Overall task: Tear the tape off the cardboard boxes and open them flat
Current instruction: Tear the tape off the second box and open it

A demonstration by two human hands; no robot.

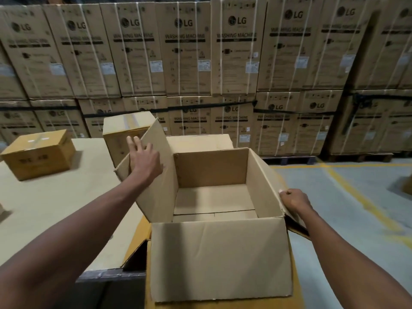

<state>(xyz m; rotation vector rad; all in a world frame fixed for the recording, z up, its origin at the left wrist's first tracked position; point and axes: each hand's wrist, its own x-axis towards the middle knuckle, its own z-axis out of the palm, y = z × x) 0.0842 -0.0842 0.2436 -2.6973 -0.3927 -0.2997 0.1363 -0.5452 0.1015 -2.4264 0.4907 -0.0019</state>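
At centre frame stood the open cardboard box (214, 197), its top flaps up and its near flap (220, 259) hanging toward the viewer. At ten o'clock, the left hand (145, 159) lay flat on the raised left flap (156, 175), fingers straight, the grip spread. At three o'clock, the right hand (294, 200) curled round the right flap's edge (278, 197), pinching it. Two taped boxes (40, 152) (124, 130) sat on the desk (55, 204) toward ten and eleven o'clock, beyond the left hand.
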